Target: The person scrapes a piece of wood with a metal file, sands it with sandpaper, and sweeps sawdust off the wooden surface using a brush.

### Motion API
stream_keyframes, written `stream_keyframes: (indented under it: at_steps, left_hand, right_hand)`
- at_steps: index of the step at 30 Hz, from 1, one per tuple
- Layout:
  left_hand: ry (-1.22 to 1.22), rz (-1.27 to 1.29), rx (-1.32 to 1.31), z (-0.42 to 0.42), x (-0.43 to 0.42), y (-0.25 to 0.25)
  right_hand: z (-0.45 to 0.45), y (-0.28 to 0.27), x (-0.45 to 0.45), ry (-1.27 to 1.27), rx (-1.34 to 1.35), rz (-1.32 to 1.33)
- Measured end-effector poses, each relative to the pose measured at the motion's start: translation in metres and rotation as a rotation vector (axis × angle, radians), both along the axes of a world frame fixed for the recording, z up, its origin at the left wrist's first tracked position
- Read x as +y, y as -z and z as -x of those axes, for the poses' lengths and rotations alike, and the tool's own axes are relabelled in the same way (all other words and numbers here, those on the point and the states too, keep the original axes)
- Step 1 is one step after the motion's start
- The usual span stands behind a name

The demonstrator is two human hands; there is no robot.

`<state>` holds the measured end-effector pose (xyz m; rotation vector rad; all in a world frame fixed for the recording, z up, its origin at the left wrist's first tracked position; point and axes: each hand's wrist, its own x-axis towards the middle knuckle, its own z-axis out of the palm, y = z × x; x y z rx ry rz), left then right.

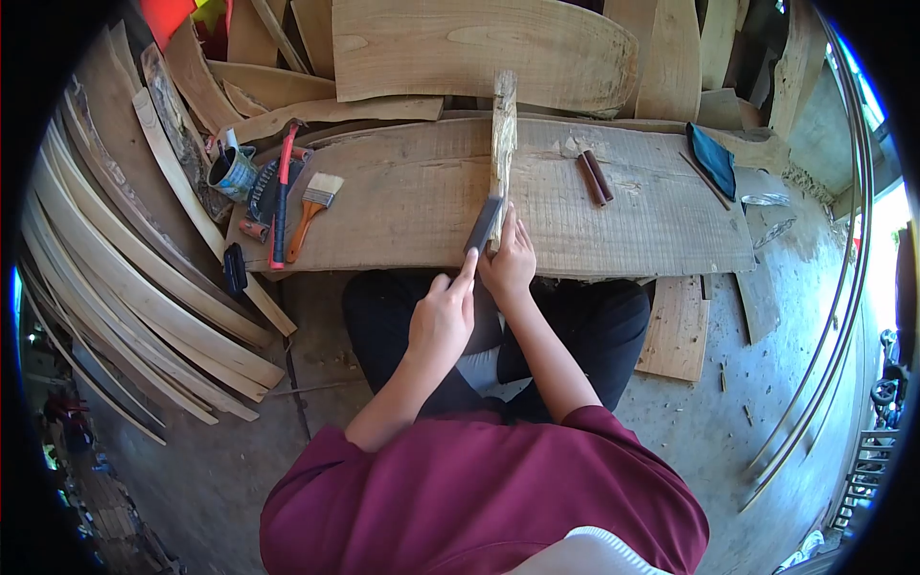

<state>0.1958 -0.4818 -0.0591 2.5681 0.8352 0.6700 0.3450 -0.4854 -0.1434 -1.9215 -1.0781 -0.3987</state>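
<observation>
My left hand [444, 314] is closed around the near end of a flat dark-grey bar that looks like a file [485, 222], its index finger stretched along it. The bar lies slanted against the near part of a narrow, rough-edged wood strip [502, 120]. Beside it, my right hand [510, 257] grips the strip's near end, fingers along its right side. The strip points away from me across a wide wooden board [402, 206]. How the file's handle end sits in my left palm is hidden.
On the board lie a red-and-black hammer [281, 206], a paintbrush [313, 211], two brown sticks [595, 179] and a blue cloth [710, 161]. A cup [232, 174] stands at the left. Curved wood strips [144, 278] pile up on the left; planks [479, 53] lean behind.
</observation>
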Motion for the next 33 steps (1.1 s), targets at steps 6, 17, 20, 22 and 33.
stream_keyframes:
  at_steps: [6, 17, 20, 22, 33]
  left_hand:
    - [0.017, 0.006, 0.009, -0.007, 0.009, 0.000]
    - [0.010, 0.036, 0.040, 0.008, 0.001, 0.004]
    - [0.016, 0.011, 0.007, -0.005, 0.014, 0.009]
    - [0.022, -0.029, -0.038, -0.024, 0.033, 0.012]
    - [0.019, 0.041, 0.038, -0.002, 0.018, -0.002]
  right_hand:
    - [-0.001, 0.004, 0.003, -0.004, -0.017, -0.039]
    - [-0.001, -0.001, 0.000, -0.002, -0.044, -0.035]
    - [-0.002, -0.001, 0.001, -0.014, -0.042, -0.049]
    - [-0.002, -0.001, 0.004, -0.009, -0.051, -0.053]
    - [-0.001, -0.001, 0.003, 0.004, -0.032, -0.057]
